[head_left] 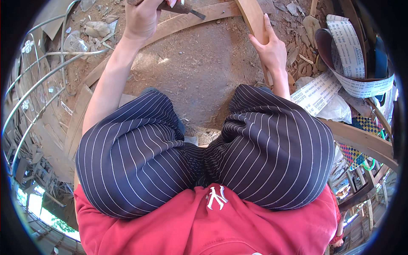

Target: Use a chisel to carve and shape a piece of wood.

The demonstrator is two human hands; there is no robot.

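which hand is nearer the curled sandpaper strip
Right. The right hand, on the wooden piece, is left of the curled sandpaper strip; the left hand, gripping a tool, is much farther left.

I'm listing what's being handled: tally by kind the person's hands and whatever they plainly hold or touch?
Hands, left hand and right hand: 2
Metal-tipped tool, in the left: 1
Wooden strip, touched by the right: 1
Total: 4
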